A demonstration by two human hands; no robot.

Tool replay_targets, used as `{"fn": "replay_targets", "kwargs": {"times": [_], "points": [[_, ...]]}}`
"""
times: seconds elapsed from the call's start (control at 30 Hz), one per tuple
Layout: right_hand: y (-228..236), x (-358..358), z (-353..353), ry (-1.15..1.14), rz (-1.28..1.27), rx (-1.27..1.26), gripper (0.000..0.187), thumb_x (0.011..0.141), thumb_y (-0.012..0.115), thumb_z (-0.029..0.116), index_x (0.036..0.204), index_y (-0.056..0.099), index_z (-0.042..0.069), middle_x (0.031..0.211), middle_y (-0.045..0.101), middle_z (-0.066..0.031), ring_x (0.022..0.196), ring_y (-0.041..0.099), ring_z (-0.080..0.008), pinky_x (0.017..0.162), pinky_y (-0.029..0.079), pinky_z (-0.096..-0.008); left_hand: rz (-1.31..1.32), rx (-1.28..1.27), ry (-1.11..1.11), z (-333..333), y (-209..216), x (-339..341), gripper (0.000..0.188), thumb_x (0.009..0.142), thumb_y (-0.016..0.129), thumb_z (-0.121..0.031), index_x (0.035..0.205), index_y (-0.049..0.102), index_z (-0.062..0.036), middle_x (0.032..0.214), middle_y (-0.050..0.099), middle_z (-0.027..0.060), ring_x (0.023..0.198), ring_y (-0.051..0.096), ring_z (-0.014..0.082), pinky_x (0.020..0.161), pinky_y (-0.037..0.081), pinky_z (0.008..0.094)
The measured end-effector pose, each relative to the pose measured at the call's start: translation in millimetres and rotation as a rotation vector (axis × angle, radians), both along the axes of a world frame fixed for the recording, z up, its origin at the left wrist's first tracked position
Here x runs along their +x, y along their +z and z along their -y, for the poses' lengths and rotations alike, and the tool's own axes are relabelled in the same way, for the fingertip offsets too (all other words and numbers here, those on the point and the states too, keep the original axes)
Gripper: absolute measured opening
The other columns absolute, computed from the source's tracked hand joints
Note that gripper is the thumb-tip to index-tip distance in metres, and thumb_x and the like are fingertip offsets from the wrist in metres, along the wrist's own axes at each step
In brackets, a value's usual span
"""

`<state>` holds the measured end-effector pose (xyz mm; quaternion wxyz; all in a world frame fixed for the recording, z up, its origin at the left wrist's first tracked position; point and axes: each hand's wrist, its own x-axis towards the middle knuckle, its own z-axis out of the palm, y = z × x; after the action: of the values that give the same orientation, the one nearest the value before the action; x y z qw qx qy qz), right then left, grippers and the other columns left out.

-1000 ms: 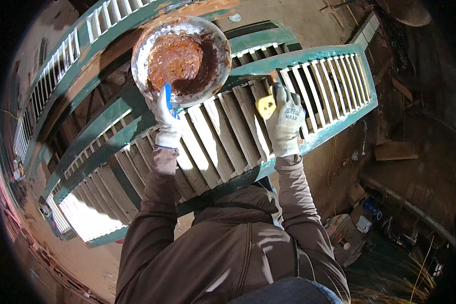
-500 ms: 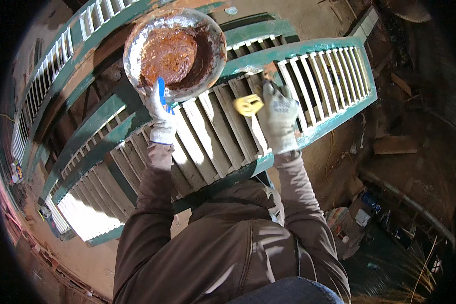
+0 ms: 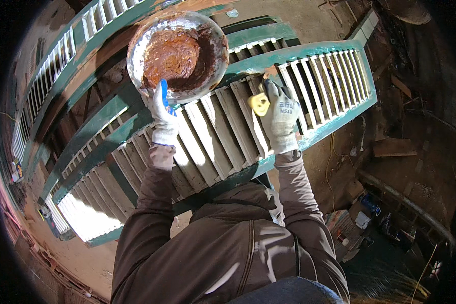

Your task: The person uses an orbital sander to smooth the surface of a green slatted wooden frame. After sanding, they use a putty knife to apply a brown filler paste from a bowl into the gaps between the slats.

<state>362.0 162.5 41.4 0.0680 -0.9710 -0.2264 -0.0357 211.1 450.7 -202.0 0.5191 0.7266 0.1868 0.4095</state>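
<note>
My left hand [image 3: 162,121], in a white and blue work glove, grips the near rim of a round metal bowl [image 3: 220,45], its thumb over the edge. Thick reddish-brown paste [image 3: 171,57] lies in the bowl. In my gloved right hand [image 3: 281,116] is a yellow-handled putty knife [image 3: 259,104]; its blade is hidden by the fingers. That hand is at the upper rail of a green-framed panel with white slats [image 3: 334,48], just below a reddish-brown patch [image 3: 271,71] on the rail.
More green slatted panels [image 3: 61,109] lie behind and to the left, overlapping. A loose board [image 3: 395,147] lies on the floor at the right. A long pipe [image 3: 415,206] and a blue bottle-like object [image 3: 370,204] are at the lower right.
The putty knife's yellow handle has turned and shifted slightly right, closer to my right hand, which has rotated to show its back. The bowl in my left hand has moved slightly right and down.
</note>
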Motion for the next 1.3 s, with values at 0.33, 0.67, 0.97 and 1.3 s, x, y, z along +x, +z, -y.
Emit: {"fn": "replay_targets", "kwargs": {"times": [0.33, 0.67, 0.97, 1.3], "points": [[-27, 26, 2, -0.04, 0.172, -0.065, 0.028, 0.088, 0.06, 0.012, 0.115, 0.067, 0.01, 0.103, 0.073, -0.0115, 0.1, 0.068, -0.0315, 0.077, 0.057, -0.0418, 0.055, -0.029, -0.028, 0, 1, 2, 0.045, 0.103, 0.055, -0.015, 0.145, 0.05, 0.0005, 0.148, 0.05, 0.0204, 0.136, 0.05, 0.0331, 0.118, 0.039, 0.047], [-4, 11, 9, -0.016, 0.093, 0.039, 0.031, 0.086, 0.063, 0.012, 0.117, 0.067, 0.008, 0.105, 0.074, -0.0103, 0.097, 0.07, -0.0318, 0.076, 0.056, -0.042, 0.087, -0.807, 0.07, 36, 107, 35, 0.072, 0.097, 0.069, -0.019, 0.156, 0.031, -0.0015, 0.152, 0.044, 0.0132, 0.135, 0.048, 0.0243, 0.116, 0.038, 0.0403], [-2, 12, 16, 0.123, 0.065, 0.058, 0.032, 0.083, 0.065, 0.012, 0.115, 0.068, 0.007, 0.106, 0.073, -0.0122, 0.098, 0.068, -0.0308, 0.074, 0.056, -0.0393, -0.007, -0.004, -0.02, -1, 1, -2, 0.044, 0.106, 0.049, -0.02, 0.145, 0.048, 0.0012, 0.148, 0.051, 0.0219, 0.136, 0.051, 0.0352, 0.117, 0.041, 0.0482], [-16, 10, -7, -0.005, 0.017, 0.145, 0.031, 0.082, 0.067, 0.012, 0.112, 0.072, 0.009, 0.1, 0.075, -0.0123, 0.095, 0.07, -0.0318, 0.081, 0.055, -0.0418, 0.021, 0.009, -0.015, 5, 12, 4, 0.042, 0.107, 0.05, -0.018, 0.145, 0.05, -0.0011, 0.148, 0.05, 0.0198, 0.136, 0.051, 0.0327, 0.117, 0.04, 0.0472]]}}
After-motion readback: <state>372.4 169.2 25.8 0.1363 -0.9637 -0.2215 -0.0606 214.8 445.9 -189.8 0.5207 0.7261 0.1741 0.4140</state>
